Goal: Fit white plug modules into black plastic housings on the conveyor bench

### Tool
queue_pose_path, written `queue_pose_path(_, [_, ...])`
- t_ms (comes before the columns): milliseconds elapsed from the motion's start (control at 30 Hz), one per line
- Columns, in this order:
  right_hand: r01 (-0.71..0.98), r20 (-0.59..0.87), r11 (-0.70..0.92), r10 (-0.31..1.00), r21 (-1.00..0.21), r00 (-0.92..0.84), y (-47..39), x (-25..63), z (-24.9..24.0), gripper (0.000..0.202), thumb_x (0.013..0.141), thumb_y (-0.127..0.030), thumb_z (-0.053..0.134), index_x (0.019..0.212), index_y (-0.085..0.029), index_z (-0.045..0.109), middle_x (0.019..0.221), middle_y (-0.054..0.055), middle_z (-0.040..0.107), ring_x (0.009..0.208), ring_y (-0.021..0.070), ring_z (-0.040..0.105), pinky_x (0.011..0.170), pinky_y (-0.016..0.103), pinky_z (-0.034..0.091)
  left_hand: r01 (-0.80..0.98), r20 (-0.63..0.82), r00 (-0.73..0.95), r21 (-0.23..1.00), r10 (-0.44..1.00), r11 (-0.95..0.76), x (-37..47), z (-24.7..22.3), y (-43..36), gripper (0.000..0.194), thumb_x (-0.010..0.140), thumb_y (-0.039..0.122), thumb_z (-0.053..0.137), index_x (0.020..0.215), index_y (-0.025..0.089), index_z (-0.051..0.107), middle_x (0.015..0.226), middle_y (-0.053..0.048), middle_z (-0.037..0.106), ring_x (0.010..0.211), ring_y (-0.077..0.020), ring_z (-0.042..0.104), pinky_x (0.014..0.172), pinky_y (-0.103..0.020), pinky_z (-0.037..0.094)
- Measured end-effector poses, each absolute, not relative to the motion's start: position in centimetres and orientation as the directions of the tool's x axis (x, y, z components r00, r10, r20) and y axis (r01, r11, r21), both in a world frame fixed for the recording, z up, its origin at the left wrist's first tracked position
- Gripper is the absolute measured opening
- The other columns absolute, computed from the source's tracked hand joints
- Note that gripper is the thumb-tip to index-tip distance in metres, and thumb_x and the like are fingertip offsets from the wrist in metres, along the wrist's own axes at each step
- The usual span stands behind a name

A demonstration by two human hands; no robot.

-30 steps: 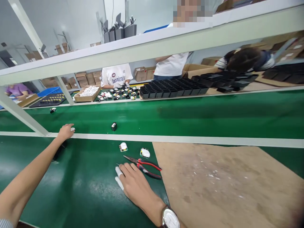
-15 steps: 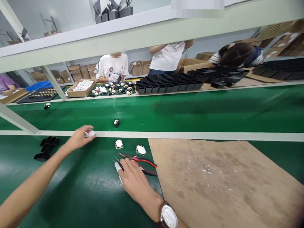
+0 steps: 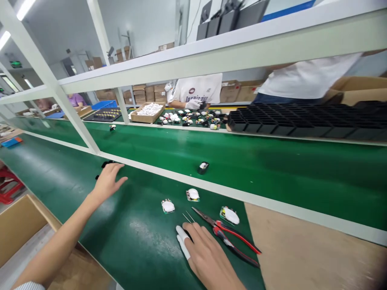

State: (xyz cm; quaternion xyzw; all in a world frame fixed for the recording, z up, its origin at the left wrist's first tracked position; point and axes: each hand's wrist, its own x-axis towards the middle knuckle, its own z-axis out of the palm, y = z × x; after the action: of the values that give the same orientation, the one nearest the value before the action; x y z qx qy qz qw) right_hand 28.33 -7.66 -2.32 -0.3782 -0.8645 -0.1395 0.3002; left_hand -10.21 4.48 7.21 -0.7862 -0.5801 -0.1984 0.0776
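Observation:
My left hand (image 3: 109, 182) is open, thumb apart from the fingers, and reaches over small black plastic housings (image 3: 106, 164) that it mostly hides. My right hand (image 3: 207, 253), with white finger cots on two digits, rests low on the green bench, fingers curled. Two thin metal tips like those of tweezers (image 3: 188, 218) stick out from under it. Right beside it lie long-nose pliers (image 3: 222, 233) with red and black handles. Around them are three small circuit boards with white tops: a left board (image 3: 167, 206), a middle board (image 3: 192, 195) and a right board (image 3: 229, 215).
A filled black housing (image 3: 203, 167) stands on the green belt (image 3: 287, 169) past the white rail (image 3: 169, 174). Brown board (image 3: 302, 249) covers the right bench. A cardboard box (image 3: 24, 225) sits lower left. Across, a gloved co-worker (image 3: 196, 94) is beside rows of black housings (image 3: 281, 119).
My left hand has let go of a white-topped board, which now lies beside the others, and has moved left to the black housings. The view has swung left. My right hand stays by the pliers.

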Motion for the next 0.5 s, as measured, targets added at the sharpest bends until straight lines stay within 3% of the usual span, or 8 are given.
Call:
queue_pose_path(133, [0.721, 0.586, 0.693, 0.587, -0.007, -0.558, -7.3, 27.9, -2.6, 0.037, 0.078, 0.003, 0.049, 0.101, -0.018, 0.068, 0.129, 0.015, 0.07, 0.114, 0.0321, 0.068, 0.095, 0.047, 0.056, 0.992, 0.422, -0.012, 0.12, 0.907, -0.043, -16.9, 6.6, 3.6, 0.079, 0.087, 0.055, 0.074, 0.145, 0.009, 0.048, 0.136, -0.027, 0.064, 0.131, -0.047, 0.059, 0.111, -0.062, 0.047])
queue_pose_path(233, [0.715, 0.548, 0.696, 0.624, -0.065, -0.557, -7.0, 27.0, -2.4, 0.022, 0.088, -0.004, 0.054, 0.098, -0.018, 0.068, 0.155, 0.019, 0.054, 0.133, 0.0375, 0.059, 0.099, 0.052, 0.056, 0.978, 0.375, -0.155, 0.188, 0.914, 0.089, -18.8, 5.5, 2.6, 0.084, 0.086, 0.06, 0.069, 0.146, 0.007, 0.044, 0.119, -0.024, 0.072, 0.11, -0.0426, 0.073, 0.093, -0.054, 0.059])
queue_pose_path(333, [0.739, 0.515, 0.67, 0.659, -0.073, -0.548, -6.4, 26.0, -2.0, 0.011, 0.097, -0.013, 0.057, 0.099, -0.016, 0.068, 0.163, 0.022, 0.043, 0.145, 0.0397, 0.049, 0.103, 0.054, 0.055, 0.95, 0.323, -0.246, 0.268, 0.914, 0.161, -17.6, 5.0, 1.5, 0.078, 0.089, 0.061, 0.063, 0.146, 0.011, 0.045, 0.112, -0.018, 0.075, 0.088, -0.0353, 0.077, 0.08, -0.047, 0.062])
queue_pose_path(400, [0.749, 0.522, 0.661, 0.655, -0.045, -0.547, -6.1, 25.5, -1.6, 0.016, 0.1, -0.016, 0.057, 0.111, -0.013, 0.068, 0.159, 0.024, 0.048, 0.143, 0.0397, 0.05, 0.104, 0.055, 0.055, 0.934, 0.284, -0.225, 0.334, 0.932, 0.123, -15.5, 5.1, 0.5, 0.076, 0.089, 0.061, 0.064, 0.148, 0.016, 0.045, 0.117, -0.014, 0.073, 0.088, -0.0317, 0.077, 0.081, -0.044, 0.062])
queue_pose_path(500, [0.738, 0.527, 0.672, 0.647, -0.053, -0.551, -6.1, 25.2, -0.7, 0.035, 0.103, -0.02, 0.057, 0.136, -0.01, 0.061, 0.14, 0.022, 0.064, 0.126, 0.0364, 0.062, 0.101, 0.054, 0.056, 0.892, 0.207, -0.005, 0.443, 0.978, -0.089, -11.2, 5.4, -0.9, 0.072, 0.093, 0.057, 0.065, 0.151, 0.022, 0.042, 0.123, -0.011, 0.072, 0.097, -0.0289, 0.076, 0.086, -0.041, 0.062])
